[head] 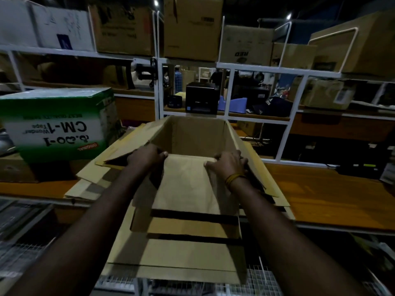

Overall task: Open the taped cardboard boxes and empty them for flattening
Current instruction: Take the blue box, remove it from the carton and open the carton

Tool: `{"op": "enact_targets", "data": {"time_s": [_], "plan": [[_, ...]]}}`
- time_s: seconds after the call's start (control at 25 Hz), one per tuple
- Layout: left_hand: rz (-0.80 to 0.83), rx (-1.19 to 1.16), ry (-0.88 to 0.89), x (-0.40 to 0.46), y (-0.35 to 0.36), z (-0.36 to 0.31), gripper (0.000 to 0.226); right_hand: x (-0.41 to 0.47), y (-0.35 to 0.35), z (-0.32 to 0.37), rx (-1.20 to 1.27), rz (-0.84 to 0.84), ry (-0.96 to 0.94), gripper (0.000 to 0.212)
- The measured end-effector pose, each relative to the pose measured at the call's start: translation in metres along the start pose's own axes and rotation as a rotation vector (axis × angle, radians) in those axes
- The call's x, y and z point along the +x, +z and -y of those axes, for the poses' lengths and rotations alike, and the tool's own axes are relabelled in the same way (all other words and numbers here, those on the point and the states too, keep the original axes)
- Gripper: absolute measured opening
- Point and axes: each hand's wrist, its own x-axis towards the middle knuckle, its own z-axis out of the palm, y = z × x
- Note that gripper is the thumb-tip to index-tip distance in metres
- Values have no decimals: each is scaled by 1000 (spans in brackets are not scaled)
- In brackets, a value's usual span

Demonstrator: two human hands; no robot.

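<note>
A big brown cardboard box (192,142) sits at the front edge of the wooden desk (333,195), near the middle. Its top is open and you can see down inside it. Its flaps hang out to the sides, and one long flap hangs down over the front edge of the desk toward the person.

The left hand (147,155) holds the near rim of the box on the left, with its fingers curled over the cardboard. The right hand (227,162) holds the same rim on the right, fingers curled over it too. A yellow band (233,179) is on the right wrist.

Flat pieces of cardboard (92,182) lie under the box on the left. A green and white box (57,122) stands at the left side of the desk. Behind the desk are white shelves (256,68) with more brown boxes, a black machine (202,97) and a dark cap (271,106).
</note>
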Motion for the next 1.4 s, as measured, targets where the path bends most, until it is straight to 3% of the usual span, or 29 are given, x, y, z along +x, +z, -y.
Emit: {"op": "enact_targets", "data": {"time_s": [0.12, 0.4, 0.6, 0.72, 0.84, 0.96, 1.08, 1.4], "plan": [[30, 21, -111, 5, 34, 7, 36, -7, 26, -23, -83, 10, 17, 51], [21, -41, -120, 2, 54, 5, 41, -5, 36, -39, -204, 71, -65, 74], [-211, 27, -161, -42, 65, -25, 46, -13, 35, -59, -83, 52, -136, 77], [-247, 84, -18, -67, 81, -71, 54, -21, 32, -77, -2, -93, -203, 66], [-208, -21, 142, -81, 97, -120, 51, -22, 20, -105, 64, -204, -257, 55], [-267, -171, 298, -90, 111, -169, 46, -13, -5, -152, 91, -222, -270, 55], [-278, -267, 407, -100, 132, -227, 46, -5, -28, -211, 74, -235, -251, 58], [-122, -225, 580, -131, 237, -415, 53, 10, -124, -410, -47, -316, -56, 60]]}}
